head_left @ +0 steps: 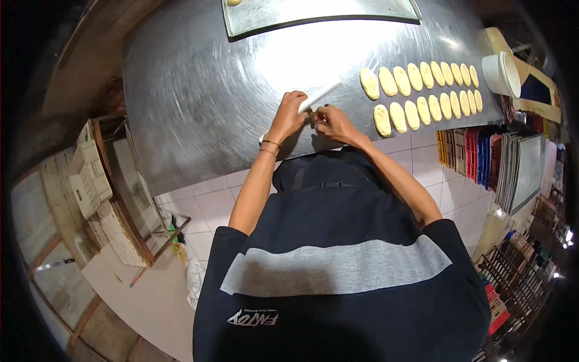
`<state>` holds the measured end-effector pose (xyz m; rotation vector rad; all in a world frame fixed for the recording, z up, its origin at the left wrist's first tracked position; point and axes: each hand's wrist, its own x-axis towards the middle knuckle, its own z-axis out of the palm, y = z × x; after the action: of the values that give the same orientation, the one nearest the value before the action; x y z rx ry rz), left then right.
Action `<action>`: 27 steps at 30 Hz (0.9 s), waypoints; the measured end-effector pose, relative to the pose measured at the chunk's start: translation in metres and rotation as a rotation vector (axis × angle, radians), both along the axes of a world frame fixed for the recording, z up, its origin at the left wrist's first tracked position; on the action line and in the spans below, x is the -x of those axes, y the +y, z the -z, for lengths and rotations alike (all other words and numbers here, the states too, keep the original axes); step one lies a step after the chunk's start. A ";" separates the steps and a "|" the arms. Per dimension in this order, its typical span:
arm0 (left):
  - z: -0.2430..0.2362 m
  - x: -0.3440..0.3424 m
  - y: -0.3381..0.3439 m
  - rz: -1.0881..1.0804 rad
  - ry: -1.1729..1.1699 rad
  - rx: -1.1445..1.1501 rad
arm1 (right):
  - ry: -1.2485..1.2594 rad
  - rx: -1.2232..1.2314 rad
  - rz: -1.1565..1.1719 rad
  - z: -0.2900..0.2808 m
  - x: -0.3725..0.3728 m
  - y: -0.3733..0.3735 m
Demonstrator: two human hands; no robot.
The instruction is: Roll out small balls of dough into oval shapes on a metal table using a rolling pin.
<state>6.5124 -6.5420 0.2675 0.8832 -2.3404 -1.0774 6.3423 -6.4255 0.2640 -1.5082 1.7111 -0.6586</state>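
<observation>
My left hand (289,114) is closed on a white rod like a rolling pin (322,93), which lies diagonally over the steel table (187,102). My right hand (330,125) is curled just beside it, close to my left fingers; whatever is between its fingertips is too hidden to name. To the right of my hands, two rows of flattened, pale yellow dough ovals (414,77) lie on the table.
A metal tray (319,15) is at the far edge, a white bucket (497,75) at the right end. Stacked coloured crates (467,157) and grey trays (515,172) stand below right. A wooden frame with a pale crate (90,172) and a knife (51,265) are at left.
</observation>
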 end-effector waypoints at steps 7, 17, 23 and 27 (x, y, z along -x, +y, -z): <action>0.027 0.013 -0.001 -0.164 -0.159 0.029 | -0.206 -0.410 -0.156 -0.023 0.037 0.072; 0.008 -0.004 -0.021 -0.193 -0.139 -0.160 | 0.506 0.304 0.262 0.011 0.057 0.052; 0.019 0.006 0.019 -0.034 -0.213 -0.164 | 0.166 0.209 0.131 0.009 0.043 0.062; 0.018 -0.004 0.017 -0.064 -0.258 -0.340 | -0.043 -0.079 -0.045 -0.014 0.062 0.056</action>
<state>6.5162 -6.5252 0.2497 1.2792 -2.3462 -1.4361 6.2803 -6.3691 0.2784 -1.4632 1.6469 -0.5899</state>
